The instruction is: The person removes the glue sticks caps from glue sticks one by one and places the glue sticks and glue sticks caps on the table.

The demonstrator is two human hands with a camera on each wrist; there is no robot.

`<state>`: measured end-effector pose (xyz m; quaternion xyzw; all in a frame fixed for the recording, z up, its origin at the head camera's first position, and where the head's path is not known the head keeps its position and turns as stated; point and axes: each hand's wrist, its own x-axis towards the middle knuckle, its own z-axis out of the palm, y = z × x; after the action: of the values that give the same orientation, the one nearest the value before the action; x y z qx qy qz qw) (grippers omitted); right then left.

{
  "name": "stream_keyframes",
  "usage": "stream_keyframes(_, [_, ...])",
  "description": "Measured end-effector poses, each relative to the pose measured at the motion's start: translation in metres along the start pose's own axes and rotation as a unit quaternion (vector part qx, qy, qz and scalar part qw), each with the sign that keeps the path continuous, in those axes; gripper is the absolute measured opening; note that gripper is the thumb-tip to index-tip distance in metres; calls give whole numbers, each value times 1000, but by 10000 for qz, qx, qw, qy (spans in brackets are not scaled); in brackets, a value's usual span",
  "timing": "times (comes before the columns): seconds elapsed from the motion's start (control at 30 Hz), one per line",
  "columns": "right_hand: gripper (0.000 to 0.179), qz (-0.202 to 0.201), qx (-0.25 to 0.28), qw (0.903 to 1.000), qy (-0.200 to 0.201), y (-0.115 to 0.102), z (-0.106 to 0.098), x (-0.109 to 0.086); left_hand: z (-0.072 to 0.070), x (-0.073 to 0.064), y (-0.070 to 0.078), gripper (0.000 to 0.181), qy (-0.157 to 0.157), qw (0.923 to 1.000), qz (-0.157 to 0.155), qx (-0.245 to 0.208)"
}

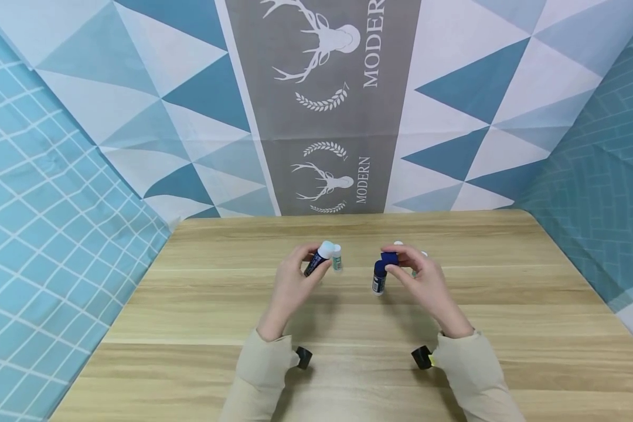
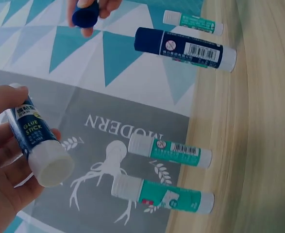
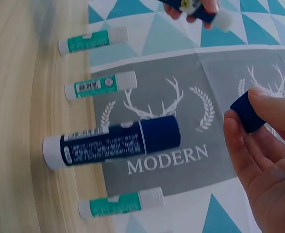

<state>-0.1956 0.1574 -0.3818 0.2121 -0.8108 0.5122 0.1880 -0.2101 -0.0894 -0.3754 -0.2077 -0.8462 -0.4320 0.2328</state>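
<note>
My left hand (image 1: 290, 284) grips a navy glue stick (image 2: 31, 127) with its bare white end pointing up and tilted. A dark blue cap (image 3: 248, 112) is pinched between the thumb and fingers of my right hand (image 1: 424, 281), apart from that stick. Just beside the cap in the head view, a second navy glue stick (image 1: 378, 282) stands upright on the table, its blue cap on. Three smaller green glue sticks with white caps also stand there: one green stick (image 1: 337, 259) by my left hand, the others partly hidden behind my right hand.
The wooden table (image 1: 348, 381) reaches back to a patterned cloth (image 1: 322, 117) hung behind it. Below my hands, a black wrist camera (image 1: 303, 357) sticks out from the left sleeve and another black camera (image 1: 422, 357) from the right.
</note>
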Motion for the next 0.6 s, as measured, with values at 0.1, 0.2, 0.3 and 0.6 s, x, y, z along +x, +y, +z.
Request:
stream_keyframes(0.1, [32,145,-179,9997,89,3,-5,-1,-3,-1,-3,30,117,9999,-81,37])
stream_keyframes(0.2, [32,282,-402,9987,152,6,-11,-2,-6,-2,-6,30,225,9996,-146,120])
stream_keyframes(0.3, [29,401,-674,9967,222,8,-17,-4,-9,-2,-8,29,272,9992,-233,190])
stream_keyframes(0.6, [30,537,-972,9930,403,13,-33,-7,-18,-4,-15,26,61,9966,-768,281])
